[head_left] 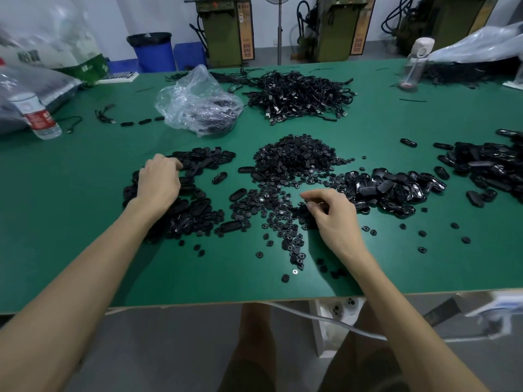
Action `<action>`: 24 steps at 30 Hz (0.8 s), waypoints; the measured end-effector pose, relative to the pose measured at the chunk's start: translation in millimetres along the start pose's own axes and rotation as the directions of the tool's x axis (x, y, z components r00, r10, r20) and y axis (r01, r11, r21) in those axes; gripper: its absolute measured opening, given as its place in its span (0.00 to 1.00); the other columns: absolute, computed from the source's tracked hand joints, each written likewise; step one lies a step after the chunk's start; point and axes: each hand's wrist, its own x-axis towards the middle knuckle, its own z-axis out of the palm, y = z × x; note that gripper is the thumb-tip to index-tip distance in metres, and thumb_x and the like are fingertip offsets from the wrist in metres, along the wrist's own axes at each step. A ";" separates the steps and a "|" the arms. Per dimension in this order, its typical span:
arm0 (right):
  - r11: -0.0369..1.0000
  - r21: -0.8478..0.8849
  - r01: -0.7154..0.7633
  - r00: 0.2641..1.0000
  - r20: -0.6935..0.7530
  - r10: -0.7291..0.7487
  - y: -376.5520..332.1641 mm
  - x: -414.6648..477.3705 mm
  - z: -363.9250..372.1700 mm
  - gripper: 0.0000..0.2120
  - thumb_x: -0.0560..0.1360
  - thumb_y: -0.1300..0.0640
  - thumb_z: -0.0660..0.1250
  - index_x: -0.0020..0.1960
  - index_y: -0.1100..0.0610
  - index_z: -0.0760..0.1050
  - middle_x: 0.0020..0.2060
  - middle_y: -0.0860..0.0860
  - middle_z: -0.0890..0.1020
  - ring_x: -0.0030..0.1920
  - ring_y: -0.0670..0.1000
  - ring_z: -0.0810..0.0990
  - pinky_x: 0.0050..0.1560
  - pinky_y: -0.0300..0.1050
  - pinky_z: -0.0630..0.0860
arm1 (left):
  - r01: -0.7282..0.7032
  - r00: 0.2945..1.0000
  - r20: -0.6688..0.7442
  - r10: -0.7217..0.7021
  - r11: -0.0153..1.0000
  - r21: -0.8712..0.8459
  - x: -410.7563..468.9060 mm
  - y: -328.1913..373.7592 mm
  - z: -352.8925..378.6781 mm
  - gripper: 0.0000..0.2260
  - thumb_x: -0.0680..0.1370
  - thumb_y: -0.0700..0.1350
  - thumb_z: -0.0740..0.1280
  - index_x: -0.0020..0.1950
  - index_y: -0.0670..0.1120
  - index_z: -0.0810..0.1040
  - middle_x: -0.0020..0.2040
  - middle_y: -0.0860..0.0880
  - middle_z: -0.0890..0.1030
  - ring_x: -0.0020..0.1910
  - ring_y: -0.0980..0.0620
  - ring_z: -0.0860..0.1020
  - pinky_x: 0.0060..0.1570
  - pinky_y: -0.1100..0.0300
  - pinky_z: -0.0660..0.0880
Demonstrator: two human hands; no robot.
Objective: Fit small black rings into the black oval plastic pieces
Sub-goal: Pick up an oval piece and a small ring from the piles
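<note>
A big heap of small black rings (294, 162) lies at the middle of the green table (85, 222) and spreads toward me. Black oval plastic pieces (198, 165) lie in a pile at the left, and a second, glossy pile of ovals (396, 190) sits to the right. My left hand (160, 179) rests palm down on the left oval pile, fingers curled into the pieces; what it holds is hidden. My right hand (329, 213) hovers over the near edge of the rings, thumb and fingers pinching something small and black.
A clear plastic bag (198, 103) and a tangle of black cables (302, 94) lie behind the heaps. A water bottle (36, 114) stands far left, another bottle (416, 63) far right. More ovals (486, 165) lie at the right edge. Loose rings dot the table front.
</note>
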 end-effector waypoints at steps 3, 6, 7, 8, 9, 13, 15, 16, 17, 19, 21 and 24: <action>0.995 -0.100 0.009 0.999 0.046 -0.005 0.3 1.5 1.5 0.14 0.82 0.63 0.67 0.67 0.56 0.80 0.64 0.51 0.81 0.67 0.53 0.75 0.72 0.50 0.70 | -0.002 0.989 0.146 0.009 0.999 -0.051 5.6 -1.2 4.3 0.18 0.83 0.31 0.63 0.72 0.39 0.77 0.68 0.36 0.79 0.66 0.36 0.79 0.68 0.41 0.74; 0.988 -0.152 0.009 0.997 0.077 0.003 0.4 1.1 3.5 0.17 0.82 0.57 0.68 0.71 0.55 0.78 0.67 0.50 0.80 0.70 0.52 0.69 0.72 0.47 0.64 | 0.004 0.993 0.121 0.007 0.996 -0.089 7.7 -3.8 8.2 0.15 0.83 0.31 0.64 0.68 0.37 0.80 0.64 0.37 0.82 0.63 0.37 0.80 0.66 0.42 0.75; 0.984 -0.177 0.010 0.996 0.087 0.006 0.9 0.9 4.3 0.18 0.82 0.55 0.68 0.71 0.55 0.77 0.67 0.50 0.80 0.70 0.52 0.68 0.72 0.47 0.64 | -0.011 0.995 0.099 0.020 0.996 -0.086 8.3 -4.1 7.9 0.13 0.82 0.33 0.66 0.66 0.37 0.81 0.62 0.37 0.83 0.62 0.37 0.81 0.65 0.41 0.76; 0.980 -0.200 0.012 0.996 0.094 0.007 1.6 1.1 5.0 0.18 0.82 0.54 0.69 0.71 0.54 0.77 0.67 0.50 0.80 0.70 0.52 0.68 0.71 0.48 0.64 | -0.029 0.996 0.077 0.035 0.997 -0.077 9.2 -4.3 7.5 0.11 0.82 0.34 0.68 0.64 0.37 0.82 0.60 0.37 0.84 0.61 0.37 0.81 0.65 0.41 0.76; 0.977 -0.214 0.013 0.995 0.095 0.007 2.2 1.3 5.5 0.18 0.82 0.54 0.69 0.71 0.54 0.77 0.67 0.50 0.80 0.70 0.52 0.68 0.71 0.48 0.65 | -0.044 0.997 0.060 0.049 0.997 -0.069 9.9 -4.5 7.3 0.11 0.81 0.34 0.69 0.63 0.37 0.83 0.59 0.36 0.84 0.60 0.37 0.81 0.65 0.41 0.76; 0.979 -0.201 0.013 0.997 0.078 0.003 3.6 2.1 6.3 0.12 0.81 0.54 0.70 0.64 0.53 0.82 0.62 0.49 0.82 0.66 0.51 0.70 0.65 0.44 0.65 | -0.050 0.998 0.043 0.052 0.998 -0.043 7.8 -6.5 10.9 0.11 0.82 0.36 0.67 0.63 0.36 0.83 0.61 0.35 0.82 0.61 0.36 0.80 0.65 0.41 0.75; 0.981 -0.195 0.010 0.997 0.075 0.004 3.3 2.4 6.8 0.09 0.80 0.54 0.71 0.60 0.52 0.83 0.59 0.49 0.82 0.63 0.51 0.70 0.62 0.42 0.65 | -0.047 0.999 -0.013 0.047 0.999 -0.010 5.1 -4.9 11.4 0.10 0.83 0.38 0.66 0.62 0.37 0.83 0.60 0.35 0.81 0.61 0.36 0.78 0.64 0.42 0.73; 0.981 -0.193 0.009 0.997 0.072 0.006 3.1 2.3 7.1 0.08 0.80 0.55 0.71 0.59 0.52 0.84 0.58 0.49 0.82 0.63 0.50 0.70 0.61 0.41 0.64 | -0.043 0.998 -0.048 0.042 0.999 -0.022 3.6 -2.0 10.4 0.09 0.83 0.39 0.66 0.60 0.38 0.83 0.60 0.36 0.80 0.60 0.36 0.78 0.63 0.42 0.73; 0.981 -0.192 0.006 0.998 0.068 0.007 2.8 2.4 7.4 0.08 0.80 0.55 0.71 0.58 0.52 0.84 0.57 0.49 0.81 0.62 0.50 0.70 0.60 0.41 0.64 | -0.038 0.997 -0.074 0.033 0.997 -0.073 2.4 3.0 8.7 0.09 0.83 0.40 0.66 0.59 0.38 0.83 0.59 0.37 0.79 0.58 0.38 0.78 0.62 0.43 0.74; 0.981 -0.196 0.009 0.998 0.063 0.003 2.7 3.0 7.8 0.07 0.80 0.55 0.71 0.57 0.52 0.84 0.56 0.48 0.81 0.61 0.50 0.69 0.59 0.41 0.64 | -0.038 0.997 -0.077 0.019 0.967 -0.253 -1.4 17.8 4.9 0.08 0.83 0.41 0.67 0.57 0.39 0.83 0.56 0.41 0.81 0.52 0.44 0.80 0.57 0.49 0.76; 0.980 -0.200 0.016 0.998 0.063 -0.004 3.1 3.4 7.7 0.06 0.80 0.55 0.72 0.56 0.52 0.84 0.54 0.48 0.81 0.59 0.49 0.68 0.58 0.41 0.63 | -0.057 0.998 -0.025 0.051 0.891 -0.450 -9.0 40.0 0.0 0.07 0.83 0.42 0.68 0.58 0.40 0.83 0.48 0.48 0.84 0.44 0.51 0.82 0.50 0.56 0.76; 0.978 -0.207 0.019 0.998 0.070 -0.004 2.8 4.1 8.0 0.05 0.79 0.54 0.72 0.53 0.53 0.84 0.51 0.46 0.79 0.57 0.47 0.66 0.56 0.41 0.62 | -0.044 0.978 0.101 0.184 0.650 -0.759 -30.4 80.3 -3.6 0.03 0.83 0.40 0.68 0.53 0.43 0.82 0.42 0.47 0.85 0.38 0.52 0.85 0.38 0.58 0.79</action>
